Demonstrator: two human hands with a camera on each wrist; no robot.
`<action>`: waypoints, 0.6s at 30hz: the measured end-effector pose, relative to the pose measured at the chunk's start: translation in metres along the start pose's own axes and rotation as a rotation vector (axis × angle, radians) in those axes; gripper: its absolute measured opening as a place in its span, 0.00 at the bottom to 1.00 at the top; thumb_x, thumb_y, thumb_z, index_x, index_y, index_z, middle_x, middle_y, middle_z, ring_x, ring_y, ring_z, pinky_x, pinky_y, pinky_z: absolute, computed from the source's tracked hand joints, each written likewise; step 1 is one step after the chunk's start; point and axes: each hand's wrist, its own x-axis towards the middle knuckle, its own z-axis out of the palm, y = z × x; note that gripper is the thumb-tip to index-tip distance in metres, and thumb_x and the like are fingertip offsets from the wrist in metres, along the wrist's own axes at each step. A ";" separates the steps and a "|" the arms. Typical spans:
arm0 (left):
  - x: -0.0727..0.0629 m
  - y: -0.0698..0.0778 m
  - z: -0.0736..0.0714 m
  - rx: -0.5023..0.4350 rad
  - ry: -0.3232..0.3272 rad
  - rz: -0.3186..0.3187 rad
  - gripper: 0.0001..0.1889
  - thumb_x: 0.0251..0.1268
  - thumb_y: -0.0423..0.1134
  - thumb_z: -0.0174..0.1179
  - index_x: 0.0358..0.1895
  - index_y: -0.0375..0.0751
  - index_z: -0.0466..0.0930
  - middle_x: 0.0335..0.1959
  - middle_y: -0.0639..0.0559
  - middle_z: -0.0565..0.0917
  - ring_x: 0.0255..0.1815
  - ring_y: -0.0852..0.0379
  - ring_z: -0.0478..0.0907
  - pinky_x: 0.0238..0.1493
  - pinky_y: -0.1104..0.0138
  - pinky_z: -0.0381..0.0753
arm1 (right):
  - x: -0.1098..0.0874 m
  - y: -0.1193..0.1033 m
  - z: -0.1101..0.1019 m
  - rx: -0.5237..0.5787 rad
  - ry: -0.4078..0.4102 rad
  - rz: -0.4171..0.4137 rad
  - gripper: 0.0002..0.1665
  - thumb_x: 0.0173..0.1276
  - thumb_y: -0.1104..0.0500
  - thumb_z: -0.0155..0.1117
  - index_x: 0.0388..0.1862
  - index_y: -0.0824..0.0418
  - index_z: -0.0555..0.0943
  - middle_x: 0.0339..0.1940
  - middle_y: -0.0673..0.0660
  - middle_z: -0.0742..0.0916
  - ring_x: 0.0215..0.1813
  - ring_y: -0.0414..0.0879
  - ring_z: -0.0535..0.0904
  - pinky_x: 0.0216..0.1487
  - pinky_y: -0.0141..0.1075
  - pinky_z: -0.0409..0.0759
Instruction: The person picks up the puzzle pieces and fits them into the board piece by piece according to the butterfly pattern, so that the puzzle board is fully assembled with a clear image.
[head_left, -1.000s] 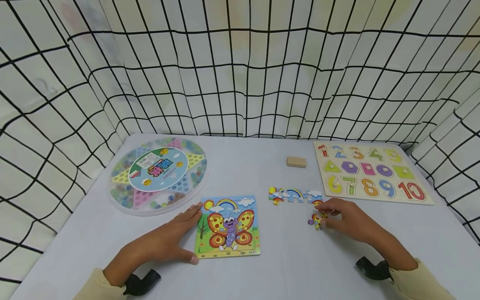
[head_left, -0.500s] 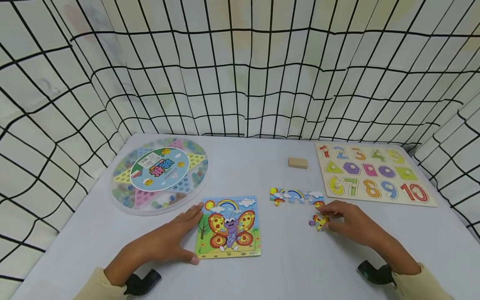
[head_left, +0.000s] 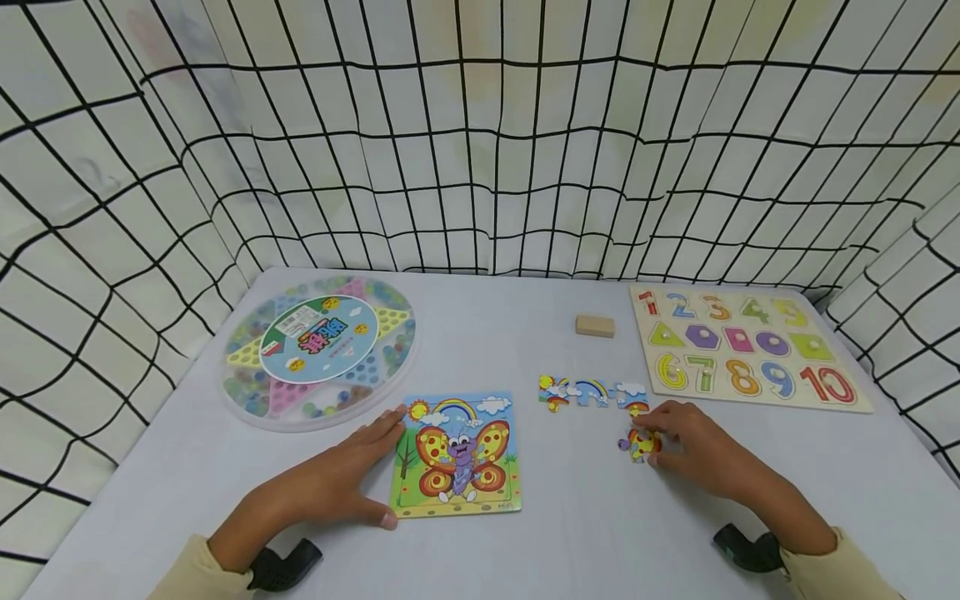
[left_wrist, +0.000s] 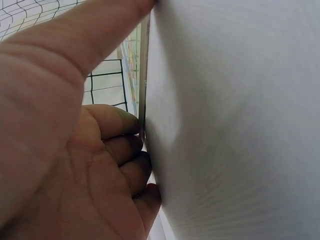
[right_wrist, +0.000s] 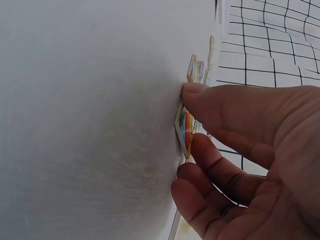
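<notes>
My left hand rests on the table with its fingers spread. Fingertips and thumb touch the left edge and lower left corner of a butterfly picture puzzle board. To the right, thumb and fingers of my right hand pinch a yellow, red and purple jigsaw piece. The right wrist view shows that piece tilted slightly at the table surface, between thumb and forefinger. Just above it lie a sun piece, a rainbow piece and a cloud piece in a row; my fingers partly cover the last.
A round Chinese checkers board with marbles lies at the back left. At the back right is a wooden number and shape board. A small wooden block sits left of it. Black netting encloses the table's far sides.
The right hand has shifted very slightly, with the pinched jigsaw piece still just below the cloud piece. The left hand stays in place on the board's edge.
</notes>
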 end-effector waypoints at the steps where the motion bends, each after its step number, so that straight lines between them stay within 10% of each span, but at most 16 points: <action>1: 0.000 0.000 0.000 -0.001 0.000 0.001 0.60 0.44 0.62 0.73 0.77 0.38 0.50 0.80 0.51 0.42 0.78 0.41 0.40 0.71 0.44 0.50 | 0.000 0.000 0.000 -0.005 0.002 -0.003 0.26 0.57 0.64 0.74 0.57 0.62 0.82 0.44 0.50 0.78 0.43 0.45 0.70 0.40 0.35 0.76; 18: 0.000 0.002 0.000 0.006 -0.001 -0.022 0.60 0.43 0.62 0.73 0.78 0.41 0.50 0.80 0.53 0.42 0.78 0.42 0.41 0.71 0.44 0.51 | 0.001 0.004 0.002 0.063 0.084 -0.065 0.15 0.59 0.71 0.70 0.45 0.59 0.85 0.36 0.43 0.83 0.36 0.39 0.76 0.38 0.31 0.80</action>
